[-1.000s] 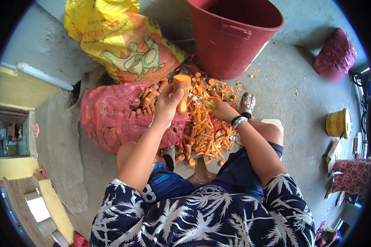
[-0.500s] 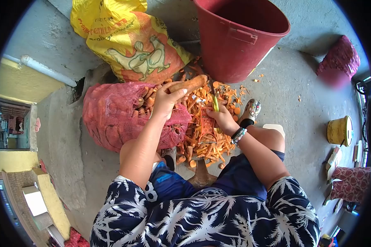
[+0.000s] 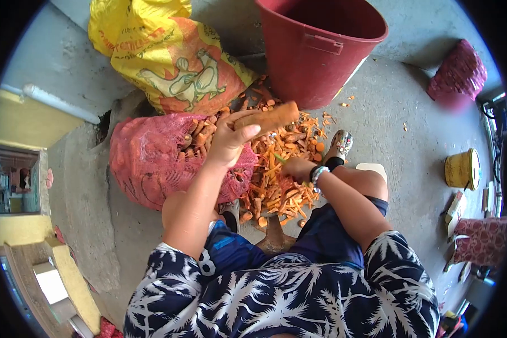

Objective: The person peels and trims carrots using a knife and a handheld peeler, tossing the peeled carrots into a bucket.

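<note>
Going by the scraps (image 3: 299,200), plenty's been cut; loads are left in the mesh sack (image 3: 149,160). Carrot (image 3: 275,116) clutched by left hand (image 3: 229,141), green handle (image 3: 279,158) by right hand (image 3: 297,169).

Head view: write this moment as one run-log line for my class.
left hand: holds carrot; right hand: holds green-handled tool; orange pieces: below hands

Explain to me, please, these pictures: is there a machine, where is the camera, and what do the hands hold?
There is no machine, only a person with bare hands. One camera, worn on the head, looks forward and down; every picture comes from it. The left hand holds what looks like a carrot; the right hand grips a green handle, mostly hidden. On the grey floor lie orange strips and cut pieces, beside a red mesh sack, a yellow sack and a red bin.
</note>
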A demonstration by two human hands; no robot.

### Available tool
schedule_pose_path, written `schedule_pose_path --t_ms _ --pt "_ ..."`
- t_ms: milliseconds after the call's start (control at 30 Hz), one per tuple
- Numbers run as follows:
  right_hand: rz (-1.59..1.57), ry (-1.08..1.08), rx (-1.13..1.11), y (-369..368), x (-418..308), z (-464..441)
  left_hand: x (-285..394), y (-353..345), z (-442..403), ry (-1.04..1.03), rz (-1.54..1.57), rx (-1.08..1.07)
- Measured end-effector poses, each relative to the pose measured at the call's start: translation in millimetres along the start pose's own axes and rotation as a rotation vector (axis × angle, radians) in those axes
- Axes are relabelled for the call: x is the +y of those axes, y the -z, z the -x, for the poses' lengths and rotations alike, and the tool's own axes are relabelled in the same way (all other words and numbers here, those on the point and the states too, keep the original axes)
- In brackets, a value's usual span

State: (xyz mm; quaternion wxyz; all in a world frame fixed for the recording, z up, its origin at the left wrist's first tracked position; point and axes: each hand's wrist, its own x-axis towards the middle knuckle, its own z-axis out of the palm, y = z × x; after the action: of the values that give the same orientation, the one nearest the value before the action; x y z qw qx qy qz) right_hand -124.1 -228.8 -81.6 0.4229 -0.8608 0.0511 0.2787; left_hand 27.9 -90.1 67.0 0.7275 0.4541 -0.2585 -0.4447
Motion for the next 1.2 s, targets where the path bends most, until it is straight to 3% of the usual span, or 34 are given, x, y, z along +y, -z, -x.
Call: schedule_pose_path --t_ms 67,133,167,200,267,333,400,500,633,733,800,867,1000,1067,1100,1133,1200 --pt "-0.473 -0.432 0.272 1.5 -29.1 2.7 -11.5 5.8 -6.2 0.04 0.063 0.044" --pt "-0.436 -0.346 0.564 19.4 -31.9 3.2 -16.1 8.9 -2.8 0.154 0.358 0.293" --pt "-0.669 -0.265 0.736 26.6 -32.8 7.2 -17.1 13.8 -1.2 0.176 0.364 0.229" --pt "-0.602 -0.174 0.976 30.0 -20.2 -0.5 -18.1 15.4 -1.9 0.195 0.426 0.17" --pt "-0.954 0.02 1.109 57.3 -45.1 20.5 -23.1 19.6 -1.5 0.193 0.403 0.084" --pt "-1.109 0.2 1.196 69.2 -51.6 26.8 -25.1 23.2 -3.2 0.216 0.368 0.083" --pt "-1.072 0.254 1.241 72.5 -71.2 38.5 -26.8 27.3 -7.5 0.243 0.332 0.089" --pt "-0.964 0.326 1.333 65.2 -100.7 41.5 -22.3 17.1 -17.0 0.276 0.41 0.431" --pt "-0.814 0.306 1.407 57.7 -114.0 33.2 -25.6 6.6 -23.6 0.248 0.327 0.578" --pt "-0.748 0.272 1.384 64.0 -125.8 36.1 -23.2 -2.5 -19.5 0.265 0.29 0.588" --pt "-0.666 0.28 1.317 71.6 -114.6 30.1 -44.0 20.4 -24.6 0.316 0.318 0.484" --pt "-0.716 0.288 1.18 95.3 -104.5 32.0 -40.1 11.8 -16.1 0.312 0.09 0.402" --pt "-0.714 0.189 1.506 136.8 -65.4 14.6 -29.5 7.6 -2.6 0.458 0.085 0.227" --pt "-0.968 0.077 1.541 140.5 -48.0 18.0 -21.9 10.2 2.1 0.553 0.134 0.236" --pt "-1.012 0.246 1.452 136.2 -46.6 22.3 -23.4 18.2 1.0 0.572 0.159 0.208" --pt "-1.015 0.246 1.446 128.1 -63.9 29.2 -28.6 23.5 -2.1 0.572 0.159 0.214" --pt "-0.848 0.293 1.279 107.4 -100.4 41.9 -40.3 31.1 -12.6 0.333 0.156 0.285"
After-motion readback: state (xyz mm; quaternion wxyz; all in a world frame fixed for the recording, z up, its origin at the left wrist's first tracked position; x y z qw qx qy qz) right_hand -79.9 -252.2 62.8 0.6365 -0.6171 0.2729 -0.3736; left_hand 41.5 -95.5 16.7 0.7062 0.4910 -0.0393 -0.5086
